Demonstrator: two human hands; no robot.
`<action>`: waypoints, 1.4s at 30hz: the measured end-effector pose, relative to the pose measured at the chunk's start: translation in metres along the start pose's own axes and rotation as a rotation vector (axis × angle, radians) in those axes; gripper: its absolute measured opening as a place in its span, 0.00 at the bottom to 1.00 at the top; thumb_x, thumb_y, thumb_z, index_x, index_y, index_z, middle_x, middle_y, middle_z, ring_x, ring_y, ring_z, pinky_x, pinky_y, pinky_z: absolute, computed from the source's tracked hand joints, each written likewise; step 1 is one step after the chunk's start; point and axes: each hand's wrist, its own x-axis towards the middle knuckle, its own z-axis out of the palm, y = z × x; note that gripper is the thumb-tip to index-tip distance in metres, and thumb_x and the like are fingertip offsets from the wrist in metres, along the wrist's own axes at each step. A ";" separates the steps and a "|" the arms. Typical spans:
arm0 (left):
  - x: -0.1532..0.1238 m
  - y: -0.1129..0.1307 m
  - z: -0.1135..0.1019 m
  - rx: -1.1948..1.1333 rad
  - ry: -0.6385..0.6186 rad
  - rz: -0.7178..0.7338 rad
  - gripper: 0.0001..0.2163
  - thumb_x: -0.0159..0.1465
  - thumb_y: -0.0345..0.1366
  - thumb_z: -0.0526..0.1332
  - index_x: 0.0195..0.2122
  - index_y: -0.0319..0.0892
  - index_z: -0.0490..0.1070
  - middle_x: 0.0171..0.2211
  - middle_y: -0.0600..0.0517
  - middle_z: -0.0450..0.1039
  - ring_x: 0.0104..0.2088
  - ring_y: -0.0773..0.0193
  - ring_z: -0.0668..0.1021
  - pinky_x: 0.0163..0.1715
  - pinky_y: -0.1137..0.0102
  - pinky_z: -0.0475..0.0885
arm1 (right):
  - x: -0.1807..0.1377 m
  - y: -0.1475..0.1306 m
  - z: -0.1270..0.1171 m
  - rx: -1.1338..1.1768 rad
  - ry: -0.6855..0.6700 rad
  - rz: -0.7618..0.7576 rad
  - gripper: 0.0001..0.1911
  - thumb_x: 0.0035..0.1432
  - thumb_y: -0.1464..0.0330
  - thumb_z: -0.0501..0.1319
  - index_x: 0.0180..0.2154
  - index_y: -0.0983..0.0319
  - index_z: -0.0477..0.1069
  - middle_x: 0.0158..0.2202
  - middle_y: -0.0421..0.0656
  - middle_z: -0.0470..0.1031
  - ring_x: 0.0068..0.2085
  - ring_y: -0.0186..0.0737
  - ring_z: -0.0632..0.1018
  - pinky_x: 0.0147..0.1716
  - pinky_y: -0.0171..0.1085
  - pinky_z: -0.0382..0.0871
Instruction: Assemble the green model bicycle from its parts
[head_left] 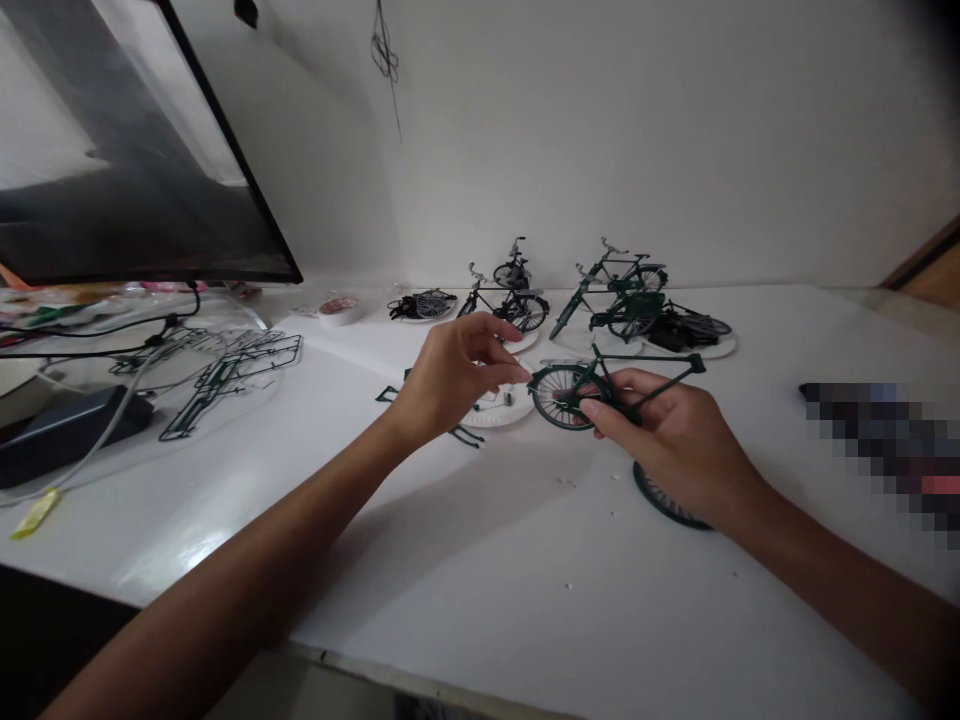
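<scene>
My right hand (667, 445) grips a dark green model bicycle (600, 385) by its frame, with a spoked wheel fitted at one end and the other end bare. Below that hand, a loose black spoked wheel (664, 505) lies on the white table (525, 560), partly hidden by my fingers. My left hand (454, 375) reaches toward the fitted wheel, its thumb and fingertips close together at the rim. I cannot tell whether they hold a small part. Under those fingertips sits a white paper plate (495, 408) with small pieces on it.
Several finished model bicycles (517, 305) stand on white plates along the wall. At the left lie green parts on a plastic sprue (232, 375), a tape roll (339, 310), black cables and a dark box (67, 435) below a monitor (142, 150). A pixelated object (877, 450) lies at the right.
</scene>
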 end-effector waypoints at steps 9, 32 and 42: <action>-0.010 0.013 0.018 -0.115 -0.049 -0.156 0.17 0.57 0.35 0.71 0.44 0.40 0.69 0.30 0.48 0.80 0.32 0.62 0.81 0.27 0.73 0.73 | -0.004 -0.004 0.001 -0.139 0.054 -0.107 0.06 0.56 0.65 0.66 0.36 0.59 0.76 0.36 0.43 0.83 0.36 0.43 0.82 0.32 0.36 0.74; -0.013 0.018 0.019 -0.158 0.005 -0.124 0.26 0.55 0.31 0.73 0.51 0.46 0.63 0.54 0.45 0.66 0.30 0.70 0.77 0.22 0.72 0.79 | -0.008 -0.002 0.001 -0.180 0.046 -0.136 0.07 0.58 0.62 0.66 0.39 0.55 0.75 0.38 0.41 0.82 0.38 0.43 0.81 0.34 0.37 0.74; -0.013 0.017 0.016 -0.133 -0.020 -0.151 0.27 0.55 0.33 0.73 0.52 0.48 0.63 0.56 0.45 0.65 0.29 0.68 0.79 0.22 0.71 0.79 | -0.008 -0.002 0.000 -0.193 0.026 -0.166 0.05 0.58 0.63 0.65 0.38 0.55 0.75 0.36 0.39 0.81 0.38 0.41 0.80 0.34 0.35 0.73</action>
